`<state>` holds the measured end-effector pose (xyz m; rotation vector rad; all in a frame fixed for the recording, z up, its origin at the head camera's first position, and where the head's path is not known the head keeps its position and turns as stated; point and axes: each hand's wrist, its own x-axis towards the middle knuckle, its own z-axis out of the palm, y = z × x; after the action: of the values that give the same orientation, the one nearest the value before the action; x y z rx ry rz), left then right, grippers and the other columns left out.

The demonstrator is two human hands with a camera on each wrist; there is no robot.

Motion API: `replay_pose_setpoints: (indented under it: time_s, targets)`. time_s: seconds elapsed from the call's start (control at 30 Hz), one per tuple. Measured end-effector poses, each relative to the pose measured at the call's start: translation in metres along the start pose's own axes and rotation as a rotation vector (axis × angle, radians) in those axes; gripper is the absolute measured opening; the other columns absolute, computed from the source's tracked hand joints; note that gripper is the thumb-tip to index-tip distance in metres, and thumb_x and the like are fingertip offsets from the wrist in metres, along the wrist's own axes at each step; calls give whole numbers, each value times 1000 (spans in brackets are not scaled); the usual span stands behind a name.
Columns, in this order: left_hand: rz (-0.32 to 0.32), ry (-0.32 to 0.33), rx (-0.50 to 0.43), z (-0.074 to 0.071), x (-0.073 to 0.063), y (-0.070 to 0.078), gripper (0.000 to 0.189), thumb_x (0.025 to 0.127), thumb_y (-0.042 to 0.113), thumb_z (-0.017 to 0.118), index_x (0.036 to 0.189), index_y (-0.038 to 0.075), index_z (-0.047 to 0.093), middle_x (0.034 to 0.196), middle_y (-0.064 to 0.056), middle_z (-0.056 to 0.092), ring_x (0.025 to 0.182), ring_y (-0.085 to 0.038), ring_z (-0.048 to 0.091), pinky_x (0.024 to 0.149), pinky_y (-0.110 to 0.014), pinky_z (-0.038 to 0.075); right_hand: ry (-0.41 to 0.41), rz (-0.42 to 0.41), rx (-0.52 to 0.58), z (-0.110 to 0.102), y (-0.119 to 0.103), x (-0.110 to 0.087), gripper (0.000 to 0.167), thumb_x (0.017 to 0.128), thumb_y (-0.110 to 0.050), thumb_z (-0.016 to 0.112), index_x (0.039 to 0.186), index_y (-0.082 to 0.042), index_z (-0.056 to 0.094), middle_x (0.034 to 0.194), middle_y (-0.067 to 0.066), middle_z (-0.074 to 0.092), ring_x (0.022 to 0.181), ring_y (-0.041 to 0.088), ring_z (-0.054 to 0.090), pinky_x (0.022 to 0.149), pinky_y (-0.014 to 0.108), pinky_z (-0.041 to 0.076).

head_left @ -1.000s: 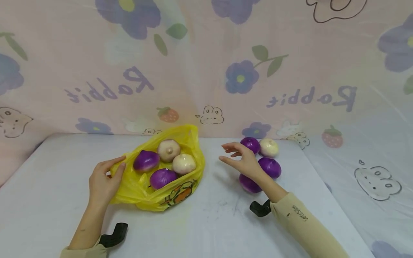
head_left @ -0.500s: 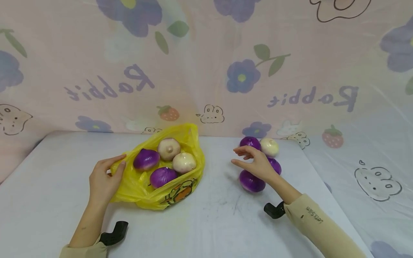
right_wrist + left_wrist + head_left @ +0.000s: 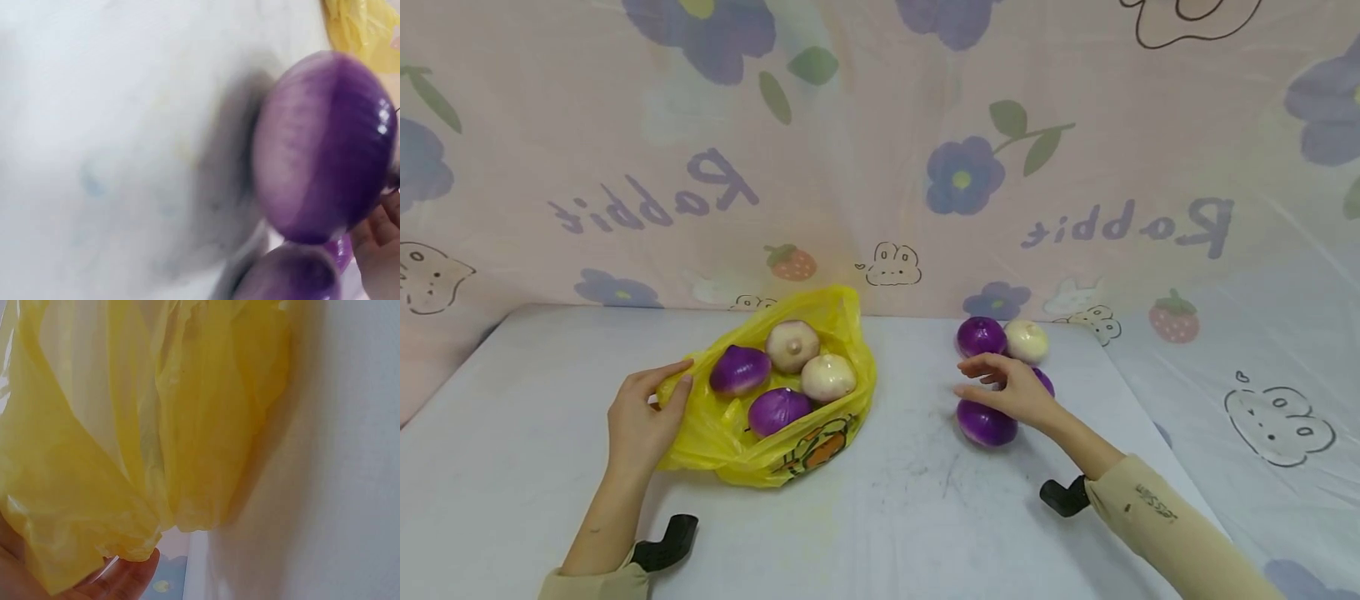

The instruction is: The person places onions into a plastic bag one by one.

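Observation:
At the left of the head view, my left hand (image 3: pixel 643 421) pinches the near-left rim of a yellow plastic bag (image 3: pixel 707 454), which lies with its mouth spread. Inside it are two purple onions (image 3: pixel 740 372) and two white onions (image 3: pixel 792 346). My right hand (image 3: pixel 1015 393) hovers with fingers loosely bent and thumb apart, over a glossy purple onion (image 3: pixel 987 425). In the right wrist view that purple onion (image 3: pixel 331 150) fills the middle, fingers close beside it. A second purple onion (image 3: pixel 1042 381) is mostly hidden behind the right hand.
Farther back stand another purple onion (image 3: pixel 981 337) and a white onion (image 3: pixel 1026 342), side by side. The white table (image 3: pixel 895 533) ends at a printed cloth backdrop (image 3: pixel 850 167). Black mounts (image 3: pixel 666 543) stick out at both wrists.
My right hand has moved right and slightly down, from beside the bag to over the front purple onion. The left hand and bag have stayed put.

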<state>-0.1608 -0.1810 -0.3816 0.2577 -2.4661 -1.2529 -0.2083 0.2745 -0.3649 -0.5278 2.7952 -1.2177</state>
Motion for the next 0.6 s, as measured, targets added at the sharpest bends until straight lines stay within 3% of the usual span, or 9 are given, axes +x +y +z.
replay_pose_setpoints:
  time_s: [0.4,0.6]
  targets:
    - [2,1,3,0,0,-1,31,95,16,55,122,3,65,124,-22,54,113,-36,49,75,-21,36,-71,45,-33,0,10,-16,53,83,-31,75,127,-7,58,127,13,62,122,33,54,103,50,42]
    - [3,2,-6,1,0,-1,31,95,16,55,121,3,65,124,-22,54,113,-35,49,75,-21,36,-77,14,-64,2,12,-19,53,81,-32,76,127,-11,59,127,10,62,119,29,56,98,41,46]
